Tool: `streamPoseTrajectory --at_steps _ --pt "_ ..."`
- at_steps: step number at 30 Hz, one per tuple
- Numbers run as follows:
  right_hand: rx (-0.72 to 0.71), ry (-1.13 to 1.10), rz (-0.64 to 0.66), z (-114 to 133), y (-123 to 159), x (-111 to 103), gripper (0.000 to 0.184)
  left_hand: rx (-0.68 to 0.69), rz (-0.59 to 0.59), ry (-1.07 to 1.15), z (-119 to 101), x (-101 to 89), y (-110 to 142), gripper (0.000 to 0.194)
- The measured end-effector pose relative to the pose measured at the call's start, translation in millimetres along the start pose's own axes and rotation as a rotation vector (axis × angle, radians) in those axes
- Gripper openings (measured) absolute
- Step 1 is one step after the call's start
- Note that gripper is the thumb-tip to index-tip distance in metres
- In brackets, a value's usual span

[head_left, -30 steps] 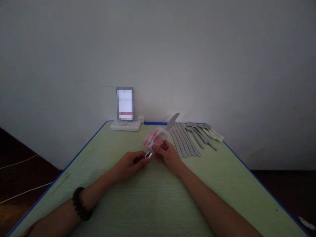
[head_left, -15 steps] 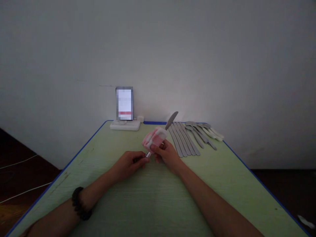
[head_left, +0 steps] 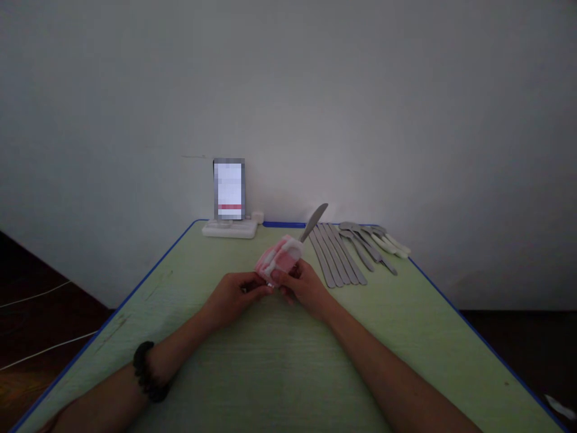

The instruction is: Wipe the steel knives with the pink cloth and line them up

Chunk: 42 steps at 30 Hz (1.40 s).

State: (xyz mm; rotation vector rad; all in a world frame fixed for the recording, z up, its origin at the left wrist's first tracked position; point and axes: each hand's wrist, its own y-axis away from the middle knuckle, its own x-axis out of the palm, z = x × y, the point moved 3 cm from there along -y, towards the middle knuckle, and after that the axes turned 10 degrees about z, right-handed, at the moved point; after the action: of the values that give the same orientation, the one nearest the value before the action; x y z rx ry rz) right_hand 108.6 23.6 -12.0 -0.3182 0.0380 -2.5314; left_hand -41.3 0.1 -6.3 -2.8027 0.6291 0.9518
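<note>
A table knife (head_left: 314, 221) slants up and to the right over the table, its blade tip highest. My left hand (head_left: 238, 298) pinches the lower end of its handle. Wrapped about the handle is a folded pink and white cloth (head_left: 283, 257), which my right hand (head_left: 305, 290) grips with the thumb on the near side. The cloth covers most of the handle, and some of my right fingers are hidden behind it. To the right of the cloth, several table knives (head_left: 340, 264) lie side by side.
Right of the knife row are several spoons and other cutlery (head_left: 360, 246), some with white handles (head_left: 391, 242). A phone (head_left: 229, 189) stands on a white base (head_left: 229, 229) at the back left. The green table (head_left: 279, 373) has a blue edge and meets a wall.
The cloth in my right hand has slid down the handle toward my left hand, covering the handle part that showed between them. The other cutlery stays put.
</note>
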Motion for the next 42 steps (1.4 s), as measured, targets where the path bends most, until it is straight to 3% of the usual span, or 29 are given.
streamPoseTrajectory --at_steps 15,29,42 --pt "0.045 0.032 0.092 3.0 -0.4 3.2 0.031 -0.01 -0.003 0.0 -5.8 -0.8 2.3 0.033" --pt "0.056 0.037 -0.008 -0.5 -0.6 -0.7 0.029 0.066 0.05 0.011 -10.2 0.7 2.2 0.035" --pt "0.079 0.047 0.018 -4.1 -1.6 -1.8 0.03 -0.001 0.027 0.006 -7.2 0.1 2.2 0.036"
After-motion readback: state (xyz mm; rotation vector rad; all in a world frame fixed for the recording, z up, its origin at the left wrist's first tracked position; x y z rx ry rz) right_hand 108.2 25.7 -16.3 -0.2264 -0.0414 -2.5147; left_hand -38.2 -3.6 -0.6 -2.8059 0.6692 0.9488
